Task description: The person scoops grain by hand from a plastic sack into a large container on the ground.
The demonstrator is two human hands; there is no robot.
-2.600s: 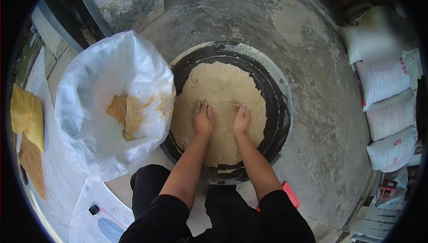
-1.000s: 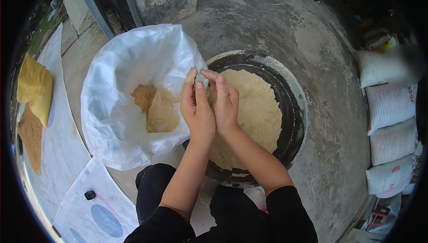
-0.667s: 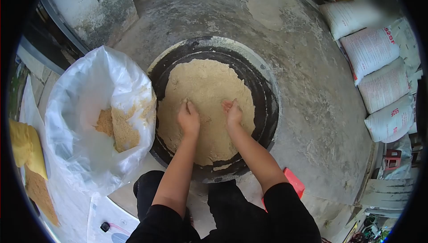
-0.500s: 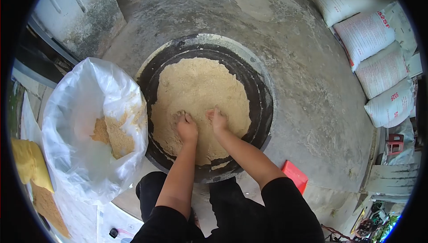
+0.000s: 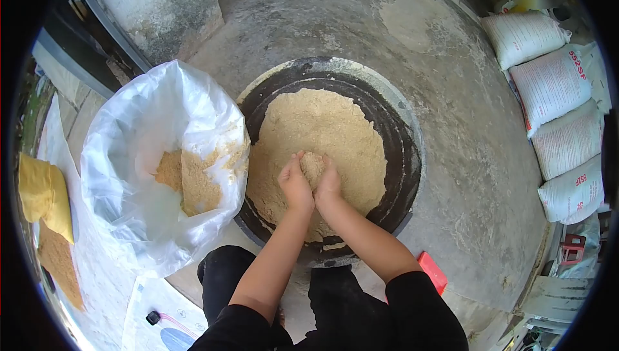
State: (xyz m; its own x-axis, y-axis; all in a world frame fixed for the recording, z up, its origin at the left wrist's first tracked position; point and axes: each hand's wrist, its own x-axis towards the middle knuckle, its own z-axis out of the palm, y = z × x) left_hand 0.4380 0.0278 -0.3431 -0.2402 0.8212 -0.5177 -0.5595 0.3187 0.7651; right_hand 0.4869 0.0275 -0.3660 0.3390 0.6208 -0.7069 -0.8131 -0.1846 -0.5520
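A wide black tub [image 5: 401, 177] holds a broad layer of pale, crumbly meal [image 5: 322, 116]. My left hand [image 5: 296, 183] and my right hand [image 5: 329, 185] are cupped together over its middle, wrists close. Between them they hold a heap of the same crumbly meal [image 5: 313, 166]. The fingers of both hands curve around the heap, and their undersides are hidden. Left of the tub, nearly touching its rim, stands a clear plastic bag [image 5: 129, 222] with an open mouth and some darker tan meal [image 5: 198, 183] inside.
Several printed white sacks [image 5: 554, 90] are stacked along the right. A red plastic object [image 5: 432, 272] lies on the concrete floor [image 5: 471, 177] by my right arm. At far left are a yellow sack [image 5: 45, 196] and a brown pile [image 5: 59, 264]. A small black object [image 5: 153, 317] lies lower left.
My hands were apart in the meal; they have come together and now cup a heap of it. The whole view has shifted, with the tub appearing further right.
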